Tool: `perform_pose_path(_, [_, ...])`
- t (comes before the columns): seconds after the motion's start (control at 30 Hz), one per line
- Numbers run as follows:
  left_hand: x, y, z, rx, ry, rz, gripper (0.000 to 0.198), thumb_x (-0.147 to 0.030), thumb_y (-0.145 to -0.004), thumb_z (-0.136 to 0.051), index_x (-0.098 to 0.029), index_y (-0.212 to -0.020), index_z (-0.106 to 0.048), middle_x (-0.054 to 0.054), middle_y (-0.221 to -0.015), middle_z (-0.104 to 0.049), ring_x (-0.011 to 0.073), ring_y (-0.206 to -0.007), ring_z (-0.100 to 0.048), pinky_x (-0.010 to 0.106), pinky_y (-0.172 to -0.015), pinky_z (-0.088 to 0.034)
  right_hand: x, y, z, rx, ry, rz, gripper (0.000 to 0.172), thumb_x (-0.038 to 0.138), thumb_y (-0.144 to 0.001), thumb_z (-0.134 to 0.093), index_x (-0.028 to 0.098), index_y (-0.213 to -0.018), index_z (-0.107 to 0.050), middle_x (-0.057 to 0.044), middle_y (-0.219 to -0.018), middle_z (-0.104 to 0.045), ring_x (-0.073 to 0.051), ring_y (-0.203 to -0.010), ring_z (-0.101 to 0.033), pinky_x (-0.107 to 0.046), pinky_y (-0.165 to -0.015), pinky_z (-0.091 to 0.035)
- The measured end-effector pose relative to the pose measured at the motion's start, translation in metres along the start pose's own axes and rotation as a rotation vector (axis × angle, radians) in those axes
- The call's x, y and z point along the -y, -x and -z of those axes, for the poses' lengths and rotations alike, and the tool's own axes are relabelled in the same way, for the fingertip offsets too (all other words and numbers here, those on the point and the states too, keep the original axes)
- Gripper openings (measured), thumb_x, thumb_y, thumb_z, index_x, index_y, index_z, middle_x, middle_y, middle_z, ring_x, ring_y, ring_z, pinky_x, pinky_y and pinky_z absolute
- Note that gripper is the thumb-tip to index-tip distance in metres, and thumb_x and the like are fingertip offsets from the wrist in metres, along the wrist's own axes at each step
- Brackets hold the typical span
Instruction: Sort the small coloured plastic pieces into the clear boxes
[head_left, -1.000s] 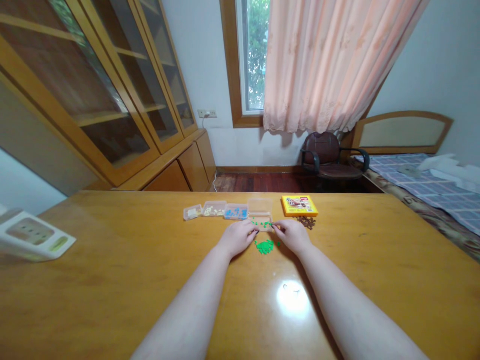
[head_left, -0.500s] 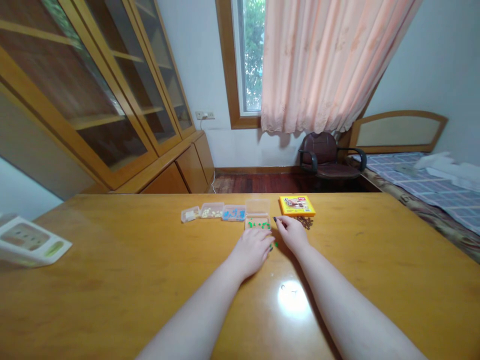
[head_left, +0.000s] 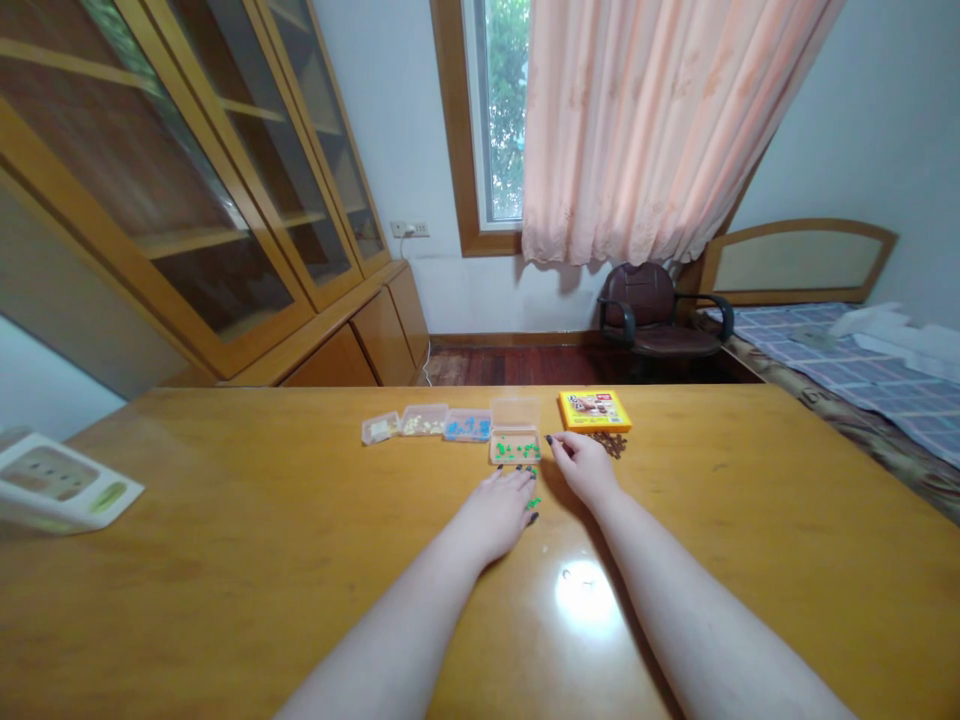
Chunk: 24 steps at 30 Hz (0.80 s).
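My left hand point(head_left: 502, 512) lies low over the table, fingers stretched out and thumb apart, just in front of a clear plastic box point(head_left: 516, 463). Small green pieces point(head_left: 534, 503) are on the table beside its thumb and fingertips. More green bits sit inside the box, whose transparent lid point(head_left: 516, 412) stands raised at the back. To the right of that box is my right hand point(head_left: 586, 468), its fingers curled together in a pinch. What those fingertips hold, if anything, is too small to make out. Brown pieces point(head_left: 618, 444) are heaped behind this hand.
A yellow box point(head_left: 595, 411) with a printed picture lies behind the brown heap. Leftward stand clear containers of blue pieces point(head_left: 466, 436) and cream pieces point(head_left: 423, 424), plus a smaller container point(head_left: 380, 430). A white object point(head_left: 67, 480) is at the table's left side.
My left hand has drawn slightly back from the green box and its fingers have spread, uncovering the box's front edge. Loose green pieces have shifted nearer. My right hand stays put.
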<state>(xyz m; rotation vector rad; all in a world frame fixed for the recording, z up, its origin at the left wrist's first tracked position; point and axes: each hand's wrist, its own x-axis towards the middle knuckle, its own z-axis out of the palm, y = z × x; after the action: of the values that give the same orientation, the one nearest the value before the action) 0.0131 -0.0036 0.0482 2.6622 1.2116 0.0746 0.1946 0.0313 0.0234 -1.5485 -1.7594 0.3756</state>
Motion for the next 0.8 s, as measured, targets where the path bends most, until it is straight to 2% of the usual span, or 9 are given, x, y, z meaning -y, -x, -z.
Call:
perform_pose_path(0.1, [0.013,0.0,0.011,-0.126,0.017,-0.027,0.028,-0.021,-0.086,-0.049,-0.02,-0.112,-0.06,0.008,-0.116,-0.063,0.0232,-0.107,-0.057,0.037,-0.094,-0.043,0.001,0.001,0.001,0.097,0.024,0.055,0.031,0.035,-0.086,-0.043,0.018,-0.084,-0.069,-0.004,-0.074,-0.069,-0.016,-0.068,-0.059,-0.023,-0.062,-0.04])
perform_pose_path(0.17, [0.026,-0.001,0.014,-0.205,0.042,0.022,0.022,-0.019,-0.088,-0.046,-0.021,-0.099,-0.065,0.007,-0.1,-0.067,0.0204,-0.094,-0.061,0.034,-0.087,-0.046,0.002,0.002,0.001,0.199,0.063,0.088,0.031,0.036,-0.085,-0.045,0.019,-0.082,-0.07,-0.003,-0.068,-0.067,-0.014,-0.062,-0.057,-0.022,-0.058,-0.037])
perform_pose_path(0.3, [0.052,-0.005,0.007,-0.376,0.156,0.095,0.02,-0.016,-0.087,-0.047,-0.019,-0.098,-0.064,0.006,-0.099,-0.065,0.0171,-0.091,-0.061,0.03,-0.084,-0.048,0.004,0.004,0.002,0.363,0.165,0.123,0.029,0.037,-0.084,-0.048,0.021,-0.077,-0.071,-0.001,-0.061,-0.065,-0.012,-0.055,-0.053,-0.022,-0.052,-0.032])
perform_pose_path(0.43, [0.062,-0.012,-0.002,-0.474,0.202,0.16,0.02,-0.016,-0.086,-0.048,-0.018,-0.098,-0.064,0.005,-0.099,-0.066,0.0181,-0.095,-0.06,0.032,-0.087,-0.046,0.005,0.004,0.003,0.39,0.246,0.133,0.024,0.035,-0.082,-0.051,0.027,-0.09,-0.072,-0.001,-0.074,-0.071,-0.015,-0.065,-0.061,-0.023,-0.057,-0.037])
perform_pose_path(0.57, [0.058,-0.013,0.001,-0.435,0.179,0.192,0.018,-0.018,-0.086,-0.049,-0.018,-0.095,-0.065,0.005,-0.098,-0.066,0.0184,-0.093,-0.06,0.031,-0.086,-0.046,0.006,0.003,0.005,0.431,0.312,0.166,0.024,0.034,-0.082,-0.052,0.029,-0.095,-0.072,-0.003,-0.088,-0.073,-0.018,-0.078,-0.065,-0.024,-0.066,-0.041])
perform_pose_path(0.7, [0.052,-0.006,0.008,-0.31,0.1,0.151,0.018,-0.022,-0.086,-0.048,-0.02,-0.092,-0.065,0.005,-0.094,-0.065,0.0177,-0.087,-0.06,0.029,-0.08,-0.047,0.007,0.004,0.005,0.431,0.313,0.154,0.023,0.033,-0.082,-0.052,0.027,-0.09,-0.073,-0.004,-0.085,-0.073,-0.018,-0.078,-0.064,-0.023,-0.066,-0.042])
perform_pose_path(0.8, [0.051,-0.002,0.011,-0.195,0.069,0.095,0.016,-0.024,-0.085,-0.05,-0.022,-0.09,-0.065,0.003,-0.092,-0.065,0.0171,-0.085,-0.06,0.027,-0.077,-0.046,0.006,0.004,0.004,0.372,0.235,0.159,0.024,0.033,-0.082,-0.052,0.025,-0.088,-0.073,-0.003,-0.077,-0.072,-0.016,-0.07,-0.063,-0.023,-0.063,-0.041])
